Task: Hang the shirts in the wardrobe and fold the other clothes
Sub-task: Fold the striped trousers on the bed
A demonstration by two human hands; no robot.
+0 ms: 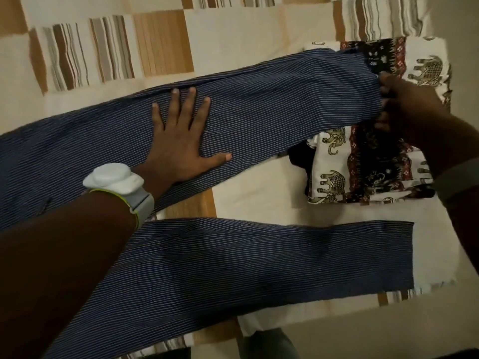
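- The navy pinstriped trousers (259,104) are lying spread across the patchwork bedspread (233,42), legs splayed apart: the far leg is running toward the right, the near leg (285,257) is lying flat closer to the camera.
- The left hand (178,136) is pressing flat on the far leg, fingers straight and spread, pinning the cloth.
- The right hand (407,99) is gripping the hem of that far leg, fingers curled round the fabric edge.
- To fold well, the right hand should probably be bringing this leg over onto the near one, matching hems and seams, while the left palm is smoothing out creases.
- An elephant-print garment (363,172) is sitting folded just beneath the held hem; the hem should be lifted clear so as not to drag it.
- A white wristband device (116,182) is sitting on the left wrist.
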